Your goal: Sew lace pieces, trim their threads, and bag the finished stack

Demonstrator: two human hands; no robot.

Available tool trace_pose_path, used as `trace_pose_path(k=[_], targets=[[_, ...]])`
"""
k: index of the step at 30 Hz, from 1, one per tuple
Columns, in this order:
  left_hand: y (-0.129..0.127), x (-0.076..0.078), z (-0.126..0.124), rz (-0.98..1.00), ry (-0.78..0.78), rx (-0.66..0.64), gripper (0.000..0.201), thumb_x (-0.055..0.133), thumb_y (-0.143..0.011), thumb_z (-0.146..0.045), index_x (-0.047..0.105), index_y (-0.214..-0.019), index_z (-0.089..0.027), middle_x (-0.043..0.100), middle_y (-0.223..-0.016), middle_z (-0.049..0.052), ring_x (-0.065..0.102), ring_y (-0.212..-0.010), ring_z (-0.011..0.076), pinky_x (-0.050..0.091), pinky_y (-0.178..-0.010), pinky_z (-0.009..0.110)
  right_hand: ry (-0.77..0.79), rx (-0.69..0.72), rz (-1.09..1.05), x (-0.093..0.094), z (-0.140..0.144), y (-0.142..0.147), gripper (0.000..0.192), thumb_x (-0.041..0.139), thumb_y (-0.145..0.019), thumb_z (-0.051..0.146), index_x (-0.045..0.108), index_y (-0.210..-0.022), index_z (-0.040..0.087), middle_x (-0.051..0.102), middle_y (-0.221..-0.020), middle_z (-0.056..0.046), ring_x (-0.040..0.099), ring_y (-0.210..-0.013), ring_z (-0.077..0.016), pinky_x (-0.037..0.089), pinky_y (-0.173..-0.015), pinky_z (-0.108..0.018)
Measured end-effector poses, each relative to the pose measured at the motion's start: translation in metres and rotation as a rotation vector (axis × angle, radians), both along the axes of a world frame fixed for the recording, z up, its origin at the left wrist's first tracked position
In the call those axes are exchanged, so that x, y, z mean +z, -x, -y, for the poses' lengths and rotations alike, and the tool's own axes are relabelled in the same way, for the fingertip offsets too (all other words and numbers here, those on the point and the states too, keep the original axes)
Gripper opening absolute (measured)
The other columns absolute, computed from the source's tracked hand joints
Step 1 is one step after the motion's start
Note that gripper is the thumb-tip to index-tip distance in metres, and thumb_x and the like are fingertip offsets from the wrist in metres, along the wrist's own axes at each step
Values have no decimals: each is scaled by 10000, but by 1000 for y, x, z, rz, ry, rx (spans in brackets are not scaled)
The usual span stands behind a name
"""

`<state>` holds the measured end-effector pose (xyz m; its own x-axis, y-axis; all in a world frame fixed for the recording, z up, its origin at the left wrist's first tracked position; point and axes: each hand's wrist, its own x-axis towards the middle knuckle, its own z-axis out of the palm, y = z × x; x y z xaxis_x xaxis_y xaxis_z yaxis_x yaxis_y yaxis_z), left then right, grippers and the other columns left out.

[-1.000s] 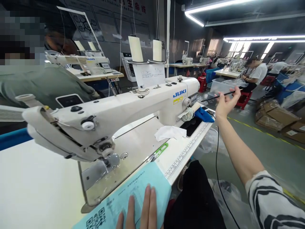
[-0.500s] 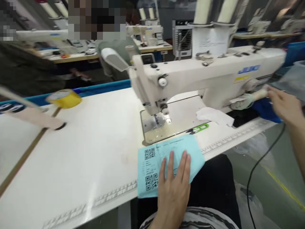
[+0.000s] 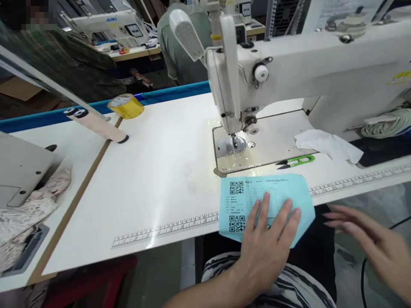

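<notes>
My left hand [image 3: 268, 239] lies spread and flat on a light blue paper sheet [image 3: 272, 192] printed with QR codes, which overhangs the table's front edge. My right hand [image 3: 375, 248], partly blurred, is in the air to the right of the sheet, apart from it; its fingers are stretched out and nothing shows in them. Behind the sheet stands a white sewing machine [image 3: 276, 72], its needle area above the metal plate [image 3: 272, 137]. Green-handled thread snips [image 3: 297, 161] lie between plate and sheet. A crumpled white cloth piece [image 3: 327, 144] rests to their right.
A ruler strip [image 3: 167, 229] runs along the front edge of the white table [image 3: 154, 171]. Farther left are a yellow tape roll [image 3: 128, 107], a peach-coloured tube [image 3: 96, 124] and lace fabric [image 3: 48, 192]. Coiled white cord [image 3: 388, 124] lies under the machine arm. Other people sit behind.
My right hand has come away from the area beneath the machine's right end, down and toward the sheet. My left hand stays on the sheet. The view has turned left and moved closer.
</notes>
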<state>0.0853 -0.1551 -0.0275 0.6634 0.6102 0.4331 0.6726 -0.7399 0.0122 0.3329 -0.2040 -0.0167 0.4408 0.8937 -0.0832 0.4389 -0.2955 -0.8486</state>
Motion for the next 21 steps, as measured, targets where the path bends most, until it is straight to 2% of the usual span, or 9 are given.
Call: trace_pose_path(k=[3,5,7,10,12,14,17,21], targets=[[-12,-2,6,100,0,-113,597,564,-857,-216,436,-1439,-194,425,-1506,45,328,-1402,380,355,-1127,506,152,160,-309,-11,3,27,386,683,-722,622,766,-971,339,732,-937,-122,692,-835,-343,579,-786,-492],[-20,-5,10,141,-3,-173,555,581,-874,-221,465,-1417,-211,454,-1487,36,347,-1399,352,352,-1137,489,145,104,-506,-14,3,32,355,705,-754,560,765,-968,283,738,-927,-94,690,-831,-298,578,-809,-453],[-23,-6,12,162,-11,-233,485,585,-896,-236,513,-1375,-222,503,-1449,21,395,-1381,307,360,-1142,457,95,-19,-594,-14,6,27,339,740,-758,494,755,-999,256,739,-954,-75,683,-823,-257,580,-784,-398],[-17,-5,7,211,-22,-299,381,562,-917,-185,582,-1298,-187,597,-1351,22,485,-1323,239,370,-1143,430,40,-194,-515,-10,17,10,371,775,-740,452,739,-1055,258,732,-1008,-62,677,-803,-236,576,-693,-343],[-5,-3,-2,279,-27,-300,335,516,-930,-122,617,-1248,-156,638,-1293,33,535,-1276,218,382,-1132,435,38,-257,-417,-6,25,-2,393,769,-744,468,735,-1078,263,731,-1005,-56,678,-817,-247,571,-682,-344],[7,-1,-13,347,-45,-275,316,493,-938,-92,648,-1205,-162,678,-1223,34,594,-1207,209,408,-1105,435,38,-279,-348,-1,31,-11,396,759,-750,489,739,-1073,263,734,-974,-49,680,-837,-254,571,-710,-353],[21,-1,-25,389,-93,-259,301,598,-882,-65,688,-1143,-186,725,-1115,32,658,-1103,220,435,-1070,441,37,-307,-332,4,35,-18,402,745,-757,515,742,-1066,258,735,-957,-47,682,-845,-256,576,-720,-360],[27,-3,-31,380,-90,-284,343,628,-824,16,701,-1115,-150,734,-1087,59,669,-1078,243,436,-1060,458,-4,-371,-327,6,38,-26,417,744,-757,524,733,-1082,264,732,-977,-39,679,-843,-236,575,-705,-332]])
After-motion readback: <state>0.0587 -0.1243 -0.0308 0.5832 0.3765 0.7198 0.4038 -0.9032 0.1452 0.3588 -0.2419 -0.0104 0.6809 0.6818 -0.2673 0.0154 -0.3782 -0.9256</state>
